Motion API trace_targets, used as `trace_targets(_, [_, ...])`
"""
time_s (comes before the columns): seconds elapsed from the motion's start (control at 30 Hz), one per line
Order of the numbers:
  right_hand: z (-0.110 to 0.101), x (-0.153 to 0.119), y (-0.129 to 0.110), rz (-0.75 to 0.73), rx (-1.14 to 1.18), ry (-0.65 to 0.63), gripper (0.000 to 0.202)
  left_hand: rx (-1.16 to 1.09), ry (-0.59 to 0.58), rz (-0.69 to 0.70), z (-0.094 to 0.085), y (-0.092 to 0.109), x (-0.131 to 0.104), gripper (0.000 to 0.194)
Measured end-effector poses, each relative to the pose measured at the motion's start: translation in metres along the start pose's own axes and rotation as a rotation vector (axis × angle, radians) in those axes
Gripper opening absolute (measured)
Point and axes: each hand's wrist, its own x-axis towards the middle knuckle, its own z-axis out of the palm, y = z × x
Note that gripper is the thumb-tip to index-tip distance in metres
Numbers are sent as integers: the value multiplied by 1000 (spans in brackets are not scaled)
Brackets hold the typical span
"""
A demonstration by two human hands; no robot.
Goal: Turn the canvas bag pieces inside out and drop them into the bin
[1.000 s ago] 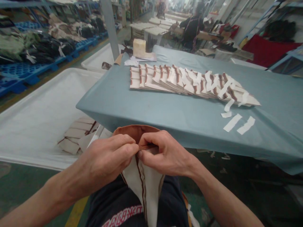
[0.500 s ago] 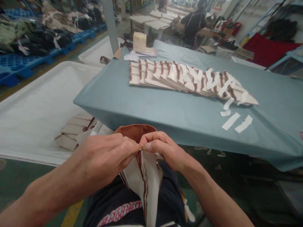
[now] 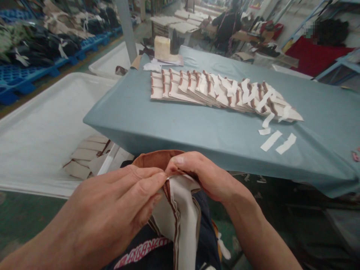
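A cream fabric piece [image 3: 187, 217] with brown edging hangs in front of my body, its top edge between my two hands. My left hand [image 3: 120, 198] is closed on the fabric, its fingertips pressed at the brown seam. On the other side of that seam, my right hand [image 3: 199, 170] grips the top edge with its thumb up and fingers bent. A brown fabric part [image 3: 157, 158] curves up behind the hands, close to the table's front edge. The fingertips of both hands nearly meet.
A table with a blue-grey cover [image 3: 129, 112] bears a row of overlapping cream pieces [image 3: 191, 88] and loose white strips [image 3: 271, 140]. At left stands a white bin [image 3: 33, 127] with cream fabric [image 3: 87, 157] inside. A person [image 3: 227, 28] is farther back.
My left hand has come nearer and lower, its fingers flatter along the fabric. My right thumb has lifted and the right hand has turned. The cream piece has swung slightly right.
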Motion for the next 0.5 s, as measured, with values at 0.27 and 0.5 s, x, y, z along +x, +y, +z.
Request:
trace_targets(0.27, [1, -6, 2, -10, 44, 76, 56, 79, -15, 69, 8, 2, 1, 20])
trace_targets(0.5, [5, -9, 13, 45, 165, 129, 58, -3, 137, 63, 47, 6, -17, 30])
